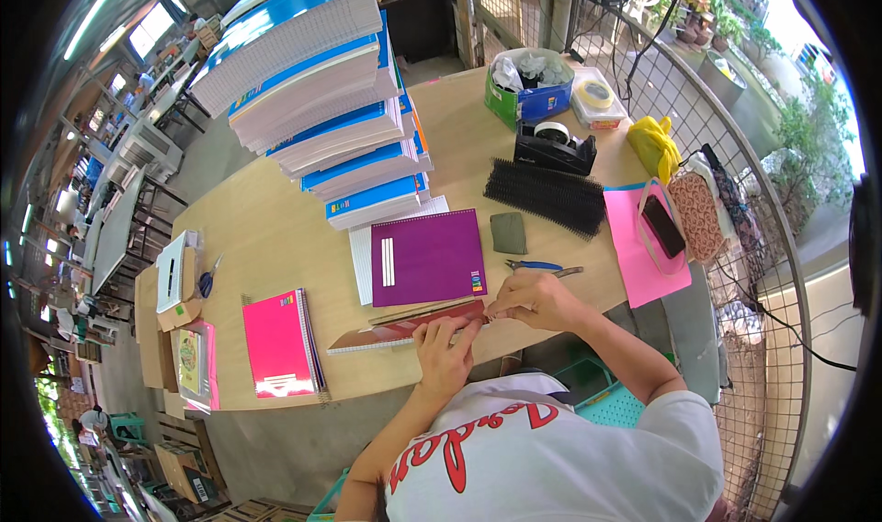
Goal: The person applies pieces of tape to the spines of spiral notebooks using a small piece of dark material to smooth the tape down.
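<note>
A notebook with a dark red cover [404,329] stands tilted on its edge near the front of the table, its white pages showing below. My left hand [444,352] grips it near its right end, thumb and fingers closed around the edge. At that same right end my right hand [537,300] is pinched; whatever its fingertips hold is too small to make out. Just behind lies a purple notebook [427,255] on loose white ruled sheets [361,265]. Blue-handled pliers [536,266] rest beyond my right hand, beside a small dark green folded piece [508,233].
Tall stacks of blue-covered page blocks [303,72] rise at the back. Pink spiral notebooks [277,338] and scissors [209,278] lie left. Black binding coils [544,197], a tape dispenser [554,150], a bin [528,95] and a phone [663,226] occupy the right, near a wire fence [772,246].
</note>
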Action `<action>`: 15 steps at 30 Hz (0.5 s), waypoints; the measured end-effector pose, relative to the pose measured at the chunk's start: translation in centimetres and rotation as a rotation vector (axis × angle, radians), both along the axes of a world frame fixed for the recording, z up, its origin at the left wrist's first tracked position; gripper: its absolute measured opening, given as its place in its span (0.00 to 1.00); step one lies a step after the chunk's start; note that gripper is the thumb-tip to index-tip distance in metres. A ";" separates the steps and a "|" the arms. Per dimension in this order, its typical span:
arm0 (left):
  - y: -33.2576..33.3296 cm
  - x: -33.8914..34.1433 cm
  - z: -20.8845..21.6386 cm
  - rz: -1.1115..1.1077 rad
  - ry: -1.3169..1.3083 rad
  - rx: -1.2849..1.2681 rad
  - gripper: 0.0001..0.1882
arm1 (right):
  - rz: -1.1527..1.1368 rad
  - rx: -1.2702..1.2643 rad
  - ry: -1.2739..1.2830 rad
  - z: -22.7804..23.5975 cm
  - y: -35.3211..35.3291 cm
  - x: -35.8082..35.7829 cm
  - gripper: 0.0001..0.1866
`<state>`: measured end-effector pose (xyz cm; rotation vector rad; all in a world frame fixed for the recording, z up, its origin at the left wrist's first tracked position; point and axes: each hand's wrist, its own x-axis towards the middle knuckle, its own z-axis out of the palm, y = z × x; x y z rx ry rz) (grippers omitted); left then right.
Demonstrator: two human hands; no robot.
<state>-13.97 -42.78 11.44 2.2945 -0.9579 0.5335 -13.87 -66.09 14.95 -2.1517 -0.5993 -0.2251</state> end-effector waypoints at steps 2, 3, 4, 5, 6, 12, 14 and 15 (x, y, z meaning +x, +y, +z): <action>-0.1 0.0 0.1 0.001 -0.013 0.002 0.19 | -0.003 0.014 -0.006 0.0 0.1 -0.1 0.10; -0.2 -0.1 0.1 0.011 -0.010 -0.022 0.18 | -0.002 0.012 -0.006 -0.1 0.2 -0.1 0.10; -0.2 -0.1 0.1 0.020 -0.007 -0.047 0.18 | 0.012 0.032 0.024 -0.3 0.2 -0.1 0.09; -0.2 0.0 0.1 0.021 -0.007 -0.048 0.18 | 0.025 0.052 0.054 -0.4 0.2 -0.2 0.08; -0.2 0.1 0.1 0.025 0.002 -0.052 0.17 | 0.026 0.051 0.054 -0.3 0.2 -0.1 0.08; -0.3 0.8 0.4 0.024 0.000 -0.095 0.16 | 0.099 0.001 -0.011 0.3 0.3 0.2 0.10; -0.6 1.6 0.9 0.021 -0.009 -0.104 0.15 | 0.109 0.013 0.104 -0.1 0.2 0.4 0.12; -0.9 2.1 1.6 0.029 0.008 -0.101 0.14 | 0.108 0.013 0.104 -0.7 0.2 0.6 0.12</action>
